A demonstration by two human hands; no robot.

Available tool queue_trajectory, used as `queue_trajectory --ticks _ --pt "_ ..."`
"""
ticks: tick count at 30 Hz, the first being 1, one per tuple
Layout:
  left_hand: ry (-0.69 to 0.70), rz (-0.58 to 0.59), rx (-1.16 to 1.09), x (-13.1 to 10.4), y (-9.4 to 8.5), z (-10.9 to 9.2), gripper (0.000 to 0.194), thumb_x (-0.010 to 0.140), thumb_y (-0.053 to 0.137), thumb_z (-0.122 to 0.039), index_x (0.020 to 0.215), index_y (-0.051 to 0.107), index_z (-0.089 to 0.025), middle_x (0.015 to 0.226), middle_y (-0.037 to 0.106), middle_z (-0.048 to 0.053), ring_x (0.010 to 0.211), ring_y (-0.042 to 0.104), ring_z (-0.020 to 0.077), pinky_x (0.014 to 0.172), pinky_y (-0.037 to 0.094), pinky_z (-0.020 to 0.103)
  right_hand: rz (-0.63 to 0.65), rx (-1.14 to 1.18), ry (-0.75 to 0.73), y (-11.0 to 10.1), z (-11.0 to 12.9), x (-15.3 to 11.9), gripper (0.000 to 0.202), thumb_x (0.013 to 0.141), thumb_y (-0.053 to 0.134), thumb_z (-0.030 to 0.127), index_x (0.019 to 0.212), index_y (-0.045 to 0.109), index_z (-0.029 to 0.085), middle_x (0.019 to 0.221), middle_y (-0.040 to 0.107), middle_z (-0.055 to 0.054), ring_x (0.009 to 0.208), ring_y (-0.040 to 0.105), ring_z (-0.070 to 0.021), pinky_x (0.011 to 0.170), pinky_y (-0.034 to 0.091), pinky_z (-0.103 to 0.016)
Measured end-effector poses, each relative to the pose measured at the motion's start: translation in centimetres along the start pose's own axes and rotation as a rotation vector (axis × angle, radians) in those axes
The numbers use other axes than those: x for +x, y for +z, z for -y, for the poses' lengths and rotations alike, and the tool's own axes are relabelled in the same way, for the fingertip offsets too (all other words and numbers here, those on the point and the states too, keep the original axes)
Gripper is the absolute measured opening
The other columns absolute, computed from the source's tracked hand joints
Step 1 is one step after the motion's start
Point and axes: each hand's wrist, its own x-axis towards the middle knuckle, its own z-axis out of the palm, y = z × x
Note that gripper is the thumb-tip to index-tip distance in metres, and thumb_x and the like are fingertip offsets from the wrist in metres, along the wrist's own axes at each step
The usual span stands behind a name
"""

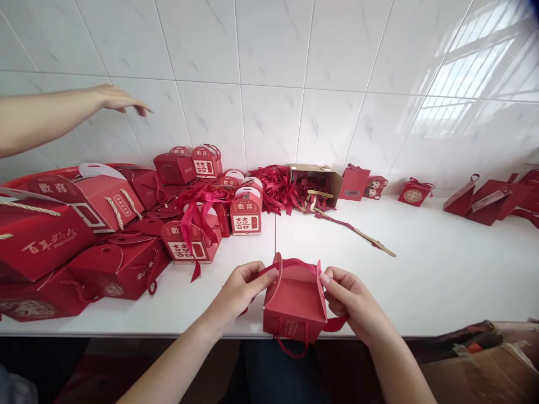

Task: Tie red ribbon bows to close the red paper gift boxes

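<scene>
A small red gift box (295, 294) with a twisted cord handle stands at the front edge of the white table, right before me. Dark red ribbon (297, 262) runs across between its two raised end flaps, with loose ends hanging out at both sides. My left hand (246, 289) pinches the ribbon at the left flap, thumb pressed on top. At the right flap, my right hand (347, 300) is closed with thumb and fingers together on the ribbon, whose tail hangs below the palm.
Red gift boxes (120, 264) are piled at the left. A ribbon heap (273, 185) lies by an open cardboard box (337, 185) at the wall. More small boxes (415, 193) stand right. Another person's arm (54, 115) reaches in from the left. A carton (484, 370) sits lower right.
</scene>
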Motion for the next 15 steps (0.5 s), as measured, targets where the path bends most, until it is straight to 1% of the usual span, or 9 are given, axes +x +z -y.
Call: queue_trajectory --ticks 2,3,4,6,8,10,12,13,15 --pt "0.016 0.007 0.006 0.1 0.9 -0.5 0.031 0.071 0.067 -0.045 0.067 0.053 -0.018 0.063 0.052 -0.003 0.056 0.048 0.0099 0.051 0.037 0.02 -0.06 -0.075 -0.033 0.9 0.3 0.3 0.042 0.072 0.067 0.049 0.063 0.039 0.019 0.052 0.036 0.008 0.044 0.022 -0.0044 0.044 0.015 -0.021" --pt "0.021 0.006 0.019 0.2 1.3 -0.6 0.028 0.07 0.068 -0.043 0.07 0.056 -0.017 0.068 0.056 -0.002 0.063 0.053 0.012 0.056 0.04 0.022 -0.092 -0.126 -0.051 1.4 0.4 0.4 0.042 0.07 0.07 0.048 0.062 0.039 0.019 0.053 0.042 0.007 0.045 0.029 -0.0052 0.044 0.019 -0.021" --pt "0.021 0.007 0.034 0.2 1.5 -0.7 0.026 0.07 0.069 -0.041 0.073 0.058 -0.017 0.072 0.059 -0.001 0.067 0.055 0.0135 0.06 0.042 0.023 -0.119 -0.177 -0.064 1.7 0.5 0.5 0.043 0.068 0.071 0.047 0.061 0.039 0.019 0.054 0.046 0.005 0.047 0.035 -0.0065 0.045 0.023 -0.021" --pt "0.019 0.017 0.047 0.3 1.2 -0.7 0.026 0.07 0.069 -0.04 0.074 0.059 -0.017 0.072 0.059 -0.001 0.066 0.055 0.0135 0.06 0.042 0.023 -0.14 -0.251 -0.071 1.8 0.6 0.6 0.043 0.066 0.072 0.046 0.059 0.039 0.019 0.056 0.05 0.004 0.05 0.041 -0.0088 0.047 0.028 -0.021" --pt "0.007 0.004 0.025 0.3 0.2 -0.1 0.029 0.071 0.068 -0.043 0.068 0.054 -0.018 0.061 0.051 -0.004 0.054 0.047 0.0096 0.052 0.037 0.021 -0.149 -0.281 -0.082 1.1 0.4 0.5 0.042 0.068 0.07 0.047 0.059 0.04 0.019 0.054 0.047 0.005 0.05 0.039 -0.0085 0.048 0.028 -0.022" --pt "-0.029 -0.021 -0.003 0.3 -1.3 0.7 0.038 0.073 0.064 -0.047 0.058 0.045 -0.018 0.05 0.034 -0.008 0.044 0.03 0.0066 0.044 0.025 0.019 -0.171 -0.3 -0.098 -0.1 0.0 0.3 0.043 0.072 0.066 0.05 0.058 0.04 0.019 0.051 0.037 0.007 0.049 0.03 -0.0071 0.047 0.023 -0.022" --pt "-0.086 -0.015 0.016 0.4 -2.5 1.5 0.045 0.075 0.06 -0.051 0.054 0.037 -0.019 0.049 0.023 -0.009 0.043 0.019 0.0066 0.042 0.015 0.021 -0.181 -0.327 -0.102 -1.2 -0.5 0.1 0.044 0.076 0.061 0.053 0.056 0.042 0.018 0.05 0.028 0.008 0.048 0.023 -0.0068 0.046 0.019 -0.023" --pt "-0.109 0.005 0.042 0.5 -2.8 1.8 0.046 0.076 0.059 -0.053 0.054 0.036 -0.019 0.049 0.023 -0.009 0.044 0.018 0.0068 0.042 0.014 0.021 -0.179 -0.341 -0.1 -1.5 -0.7 0.1 0.045 0.077 0.059 0.054 0.056 0.042 0.018 0.05 0.026 0.008 0.048 0.021 -0.007 0.046 0.018 -0.023" --pt "-0.126 0.046 0.107 0.7 -3.1 2.1 0.047 0.076 0.058 -0.055 0.054 0.036 -0.019 0.05 0.025 -0.008 0.044 0.021 0.0072 0.043 0.015 0.022 -0.173 -0.375 -0.113 -1.9 -1.2 0.2 0.045 0.078 0.056 0.056 0.057 0.045 0.018 0.05 0.028 0.008 0.048 0.024 -0.0075 0.045 0.021 -0.023"
